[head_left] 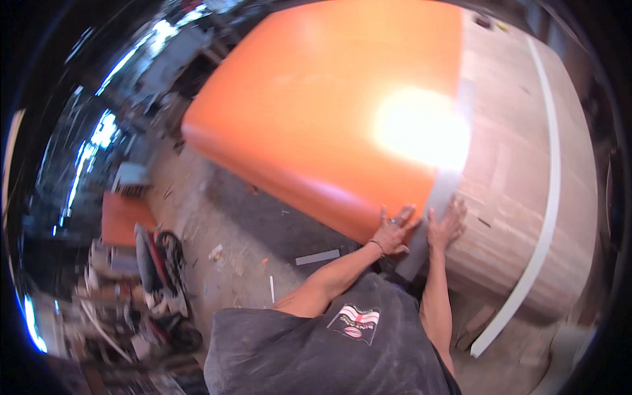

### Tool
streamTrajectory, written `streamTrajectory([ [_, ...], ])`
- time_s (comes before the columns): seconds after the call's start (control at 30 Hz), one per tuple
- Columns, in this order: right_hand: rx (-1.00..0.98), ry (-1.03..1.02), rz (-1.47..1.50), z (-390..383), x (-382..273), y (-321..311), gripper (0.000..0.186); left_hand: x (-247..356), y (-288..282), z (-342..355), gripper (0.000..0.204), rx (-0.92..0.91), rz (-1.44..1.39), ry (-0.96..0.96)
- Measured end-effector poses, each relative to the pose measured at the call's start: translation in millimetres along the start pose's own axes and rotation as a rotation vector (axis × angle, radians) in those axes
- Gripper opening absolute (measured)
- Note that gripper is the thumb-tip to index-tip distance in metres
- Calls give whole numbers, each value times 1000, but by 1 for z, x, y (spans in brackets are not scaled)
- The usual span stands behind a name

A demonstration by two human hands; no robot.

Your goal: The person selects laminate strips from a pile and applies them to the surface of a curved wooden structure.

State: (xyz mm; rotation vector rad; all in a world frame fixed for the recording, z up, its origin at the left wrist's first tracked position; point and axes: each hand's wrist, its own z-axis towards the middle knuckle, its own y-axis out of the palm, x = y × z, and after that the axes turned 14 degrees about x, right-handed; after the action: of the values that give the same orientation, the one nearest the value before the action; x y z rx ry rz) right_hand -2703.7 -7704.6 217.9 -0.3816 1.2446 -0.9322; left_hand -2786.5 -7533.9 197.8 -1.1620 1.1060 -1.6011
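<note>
A glossy orange sheet (316, 85) covers the left part of a large table-like panel. To its right shows the bare wood surface (507, 164). A grey strip (440, 191) runs along the border between them, its near end hanging past the panel's edge. My left hand (394, 232), with a ring and a wristband, lies fingers spread on the orange sheet's near right corner, beside the strip. My right hand (449, 225) rests with fingers stretched on the strip's right edge and the wood. Neither hand grips anything that I can see.
A long white strip (550, 164) lies across the wood on the right and hangs over the near edge. Offcuts (317, 257) litter the floor at the left. Farther left stand a motorbike (161, 263) and an orange board (127, 218). Small items (484, 22) sit at the far edge.
</note>
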Motion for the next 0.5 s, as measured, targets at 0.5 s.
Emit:
streamTrajectory([
  [0.5,53,-34,-31,-1,22,11,85,3,-22,-17,156,42,-20,-1],
])
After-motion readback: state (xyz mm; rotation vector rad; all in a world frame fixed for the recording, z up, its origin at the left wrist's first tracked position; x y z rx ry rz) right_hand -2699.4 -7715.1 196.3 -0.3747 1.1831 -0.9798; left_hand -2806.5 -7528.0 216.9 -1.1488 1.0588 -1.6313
